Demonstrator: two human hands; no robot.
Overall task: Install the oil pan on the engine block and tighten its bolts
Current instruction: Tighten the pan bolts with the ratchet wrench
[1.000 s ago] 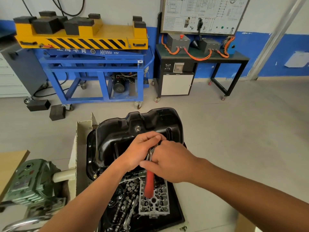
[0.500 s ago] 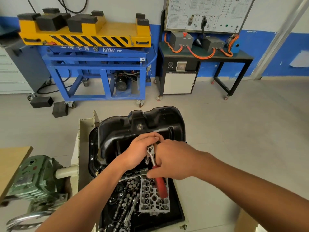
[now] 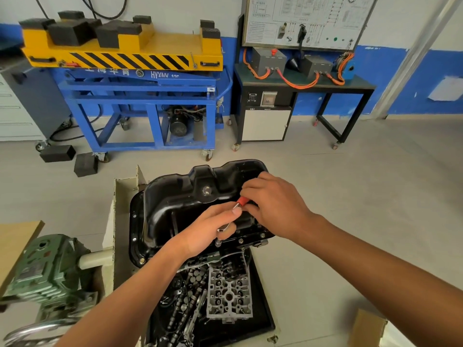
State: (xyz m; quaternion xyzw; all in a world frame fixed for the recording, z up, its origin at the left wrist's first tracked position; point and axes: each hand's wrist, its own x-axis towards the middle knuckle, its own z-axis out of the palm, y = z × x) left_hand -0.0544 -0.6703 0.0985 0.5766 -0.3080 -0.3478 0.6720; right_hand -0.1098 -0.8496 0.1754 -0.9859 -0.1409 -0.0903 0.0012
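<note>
Workshop floor, grey concrete, blue-banded wall at the back. Far beyond the oil pan [image 3: 175, 209] stands a blue lift cart [image 3: 140, 96] with a yellow top, and a black bench [image 3: 300, 82] with orange cables is next to it. The oil pan is centre frame, glossy black, sump side up. The block under it is hidden. On the near side of the pan sits a black parts tray [image 3: 260, 311] full of loose engine bits. Left of the pan is a green gearbox [image 3: 45, 266].

Right hand [image 3: 278, 206] is over the pan's near-right part, fingers curled round the red handle of a ratchet [image 3: 241, 202]. Left hand [image 3: 208, 234] is at the pan's near flange, fingers wrapped round the ratchet head, steadying it over a flange bolt. Bolts [image 3: 241, 240] show along the near flange, with more on the left flange.

Risks, as judged:
- The handle swings over the pan's raised body with little room, so knuckles may hit the sump wall.
- A socket sitting crooked on the bolt head can slip and round it, and the left fingers are right there to get pinched.
- Tightening one bolt hard before the rest are snug could pull the flange uneven and cause a leak.
- A dropped bolt would vanish into the tray clutter.
</note>
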